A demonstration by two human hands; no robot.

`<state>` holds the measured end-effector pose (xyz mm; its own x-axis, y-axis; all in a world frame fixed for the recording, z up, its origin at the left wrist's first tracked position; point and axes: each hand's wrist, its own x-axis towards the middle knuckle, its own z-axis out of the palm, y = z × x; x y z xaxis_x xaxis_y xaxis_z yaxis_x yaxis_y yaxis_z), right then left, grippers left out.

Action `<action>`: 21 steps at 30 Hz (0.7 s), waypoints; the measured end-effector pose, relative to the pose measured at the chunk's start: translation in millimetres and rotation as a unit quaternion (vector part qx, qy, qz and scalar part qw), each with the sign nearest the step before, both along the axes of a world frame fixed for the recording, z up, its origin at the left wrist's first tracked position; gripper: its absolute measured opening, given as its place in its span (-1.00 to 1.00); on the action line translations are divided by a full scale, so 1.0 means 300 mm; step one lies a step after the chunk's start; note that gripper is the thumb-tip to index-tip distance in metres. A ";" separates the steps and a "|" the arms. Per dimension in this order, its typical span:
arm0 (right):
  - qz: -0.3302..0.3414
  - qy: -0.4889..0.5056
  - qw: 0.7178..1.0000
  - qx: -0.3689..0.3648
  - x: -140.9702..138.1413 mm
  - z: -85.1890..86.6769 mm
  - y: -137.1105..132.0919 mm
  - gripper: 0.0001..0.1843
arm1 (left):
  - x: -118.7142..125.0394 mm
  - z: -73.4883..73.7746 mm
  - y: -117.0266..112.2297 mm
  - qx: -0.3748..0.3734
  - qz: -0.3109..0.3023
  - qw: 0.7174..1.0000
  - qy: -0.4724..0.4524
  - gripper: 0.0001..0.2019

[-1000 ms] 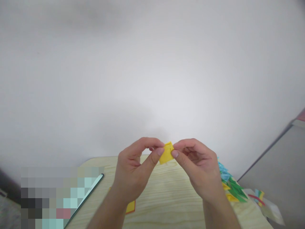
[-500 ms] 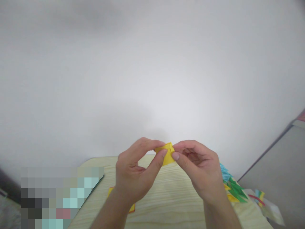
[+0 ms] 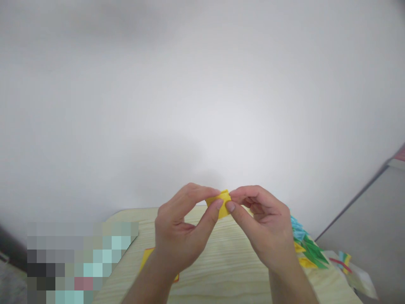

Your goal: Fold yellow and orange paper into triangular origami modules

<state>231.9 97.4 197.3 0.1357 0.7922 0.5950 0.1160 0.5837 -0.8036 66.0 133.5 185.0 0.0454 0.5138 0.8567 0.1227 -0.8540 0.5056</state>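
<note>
Between my two hands, above the table, is a small folded piece of yellow paper (image 3: 224,210). My left hand (image 3: 182,226) pinches its left part, thumb on the near face and index finger at the top edge. On the other side, my right hand (image 3: 264,223) grips the right edge between thumb and fingertips. A folded strip shows along the paper's upper right; the fingers cover its side edges. Partly hidden under my left wrist lies a flat yellow piece with an orange-red border (image 3: 146,256) on the table.
The pale wood-grain table (image 3: 228,274) stands against a white wall (image 3: 202,105). Folded blue (image 3: 297,230), green (image 3: 313,253) and yellow (image 3: 306,263) paper pieces lie at its right side. Beyond them is a clear plastic bag (image 3: 362,278). A blurred-out area covers the left.
Both thumbs have shifted slightly on the yellow paper, and its upper right fold looks pressed over further. The hands stay in nearly the same place.
</note>
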 end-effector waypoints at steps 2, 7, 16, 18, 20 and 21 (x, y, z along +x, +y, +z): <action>-0.005 -0.003 1.000 0.005 -0.003 -0.003 0.003 -0.86 | 0.001 0.000 0.001 -0.002 -0.010 1.000 0.001 -0.70; -0.006 -0.011 1.000 0.005 -0.006 0.000 -0.001 -0.93 | 0.001 0.007 0.001 -0.008 -0.044 0.999 0.005 -0.70; 0.046 -0.023 0.996 -0.066 0.032 0.002 0.001 -0.95 | -0.013 -0.003 -0.010 -0.083 -0.073 0.994 0.027 -0.78; 0.041 -0.016 0.997 -0.062 0.036 -0.001 0.002 -0.95 | -0.017 -0.007 -0.004 -0.111 -0.062 0.992 0.010 -0.80; 0.041 -0.003 0.997 -0.067 0.034 -0.002 0.003 -0.94 | -0.023 -0.006 0.002 -0.138 -0.067 0.988 0.011 -0.86; 0.041 0.004 0.997 -0.068 0.033 -0.002 0.003 -0.94 | -0.026 -0.002 0.005 -0.151 -0.072 0.986 0.018 -0.91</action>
<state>241.7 98.4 196.6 0.0709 0.8742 0.4803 0.0662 0.4763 -0.8768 58.2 134.9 184.2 0.1647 0.7310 0.6622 0.0334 -0.6752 0.7369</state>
